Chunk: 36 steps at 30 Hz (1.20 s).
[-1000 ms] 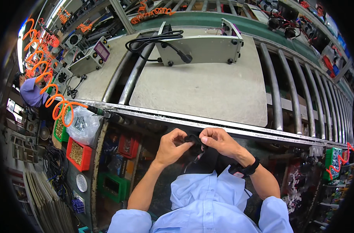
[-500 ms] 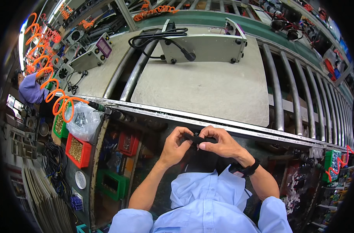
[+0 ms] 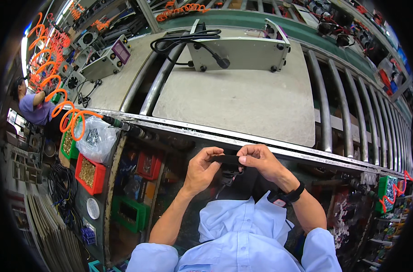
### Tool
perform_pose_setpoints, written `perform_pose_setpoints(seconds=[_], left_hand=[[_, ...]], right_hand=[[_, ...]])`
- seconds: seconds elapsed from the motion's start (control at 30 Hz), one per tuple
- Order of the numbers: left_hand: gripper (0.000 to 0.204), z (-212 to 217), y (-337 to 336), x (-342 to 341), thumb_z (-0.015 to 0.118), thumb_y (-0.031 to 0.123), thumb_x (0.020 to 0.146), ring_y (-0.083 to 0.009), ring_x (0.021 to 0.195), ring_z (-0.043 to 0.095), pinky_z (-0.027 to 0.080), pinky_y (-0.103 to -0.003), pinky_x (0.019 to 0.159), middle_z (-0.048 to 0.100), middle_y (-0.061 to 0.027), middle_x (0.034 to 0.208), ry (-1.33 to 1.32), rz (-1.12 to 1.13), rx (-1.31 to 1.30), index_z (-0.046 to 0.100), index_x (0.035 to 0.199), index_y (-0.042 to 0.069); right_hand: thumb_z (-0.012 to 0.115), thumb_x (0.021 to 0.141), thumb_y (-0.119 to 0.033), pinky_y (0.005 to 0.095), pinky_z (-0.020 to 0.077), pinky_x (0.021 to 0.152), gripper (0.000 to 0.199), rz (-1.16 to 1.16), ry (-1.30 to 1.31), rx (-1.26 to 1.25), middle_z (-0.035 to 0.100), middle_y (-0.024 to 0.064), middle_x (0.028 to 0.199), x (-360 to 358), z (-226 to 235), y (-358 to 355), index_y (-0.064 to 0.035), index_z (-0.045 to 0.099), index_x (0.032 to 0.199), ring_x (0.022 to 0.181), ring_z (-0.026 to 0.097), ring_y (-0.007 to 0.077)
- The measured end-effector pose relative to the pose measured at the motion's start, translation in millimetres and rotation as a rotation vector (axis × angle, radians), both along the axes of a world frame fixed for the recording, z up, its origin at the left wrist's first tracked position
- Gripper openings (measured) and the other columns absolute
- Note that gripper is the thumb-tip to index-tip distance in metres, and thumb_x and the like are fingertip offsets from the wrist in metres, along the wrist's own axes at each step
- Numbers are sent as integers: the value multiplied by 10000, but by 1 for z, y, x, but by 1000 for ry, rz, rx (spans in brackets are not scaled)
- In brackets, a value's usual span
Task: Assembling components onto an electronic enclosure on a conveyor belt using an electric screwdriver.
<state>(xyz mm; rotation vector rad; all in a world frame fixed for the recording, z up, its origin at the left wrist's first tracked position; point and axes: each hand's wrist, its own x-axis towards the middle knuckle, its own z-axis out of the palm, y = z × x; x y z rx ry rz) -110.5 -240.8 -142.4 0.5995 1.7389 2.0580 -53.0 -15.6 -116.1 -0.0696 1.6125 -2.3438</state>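
Grey metal case [image 3: 242, 52] with black cable [image 3: 188, 38] on roller conveyor [image 3: 333, 104]. Orange coiled hose [image 3: 64, 111] at left. Red bin [image 3: 89, 172], green bin [image 3: 129, 213] below.

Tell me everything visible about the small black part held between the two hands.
The black part is a short, flat, dark strip, matte like plastic, held level just below the metal table edge. The left hand pinches its left end and the right hand its right end. A smaller black piece hangs beneath its middle; finer detail is too small to tell.

Black strap [image 3: 228, 159], orange coiled hose [image 3: 68, 115], red bin [image 3: 90, 173]
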Motion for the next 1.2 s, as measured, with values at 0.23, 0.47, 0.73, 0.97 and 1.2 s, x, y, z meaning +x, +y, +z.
perform_pose_setpoints(seconds=[0.23,0.47,0.73,0.97,1.2], left_hand=[[307,5,10,12,612,-68,902,-151,1020,622,512,-277,893,635,-99,1118,-6,110,-93,573,1203,-24],[230,40,-1,44,543,40,965,-137,564,575,457,-285,523,609,-76,674,130,61,-394,651,1153,-39],[472,37,5,13,534,160,1027,-53,518,495,374,-237,466,569,24,684,-329,-283,-169,476,1481,45],[635,27,15,3,605,282,1026,-205,1041,672,555,-296,843,646,-172,1232,-429,154,258,353,1517,-33],[925,36,21,-14,464,588,1009,-414,1521,163,193,-536,1221,101,-253,1641,-340,-301,360,-68,1613,132]], right_hand=[[662,974,-191,245,508,779,203,30,-7,246,684,12,876,4,10,-11,9,675,1004,805,631,78],[649,990,-226,267,569,634,229,-115,-93,237,660,8,872,-1,32,-14,-4,670,1045,786,633,82],[667,894,-136,389,426,641,137,-272,322,737,595,120,662,19,31,-55,-5,708,890,675,556,247],[674,913,-131,374,420,726,121,-322,466,793,638,103,816,17,33,-78,-12,691,927,760,554,253],[664,917,-128,399,398,690,118,-486,605,748,598,120,734,15,39,-94,-13,663,893,710,542,291]])
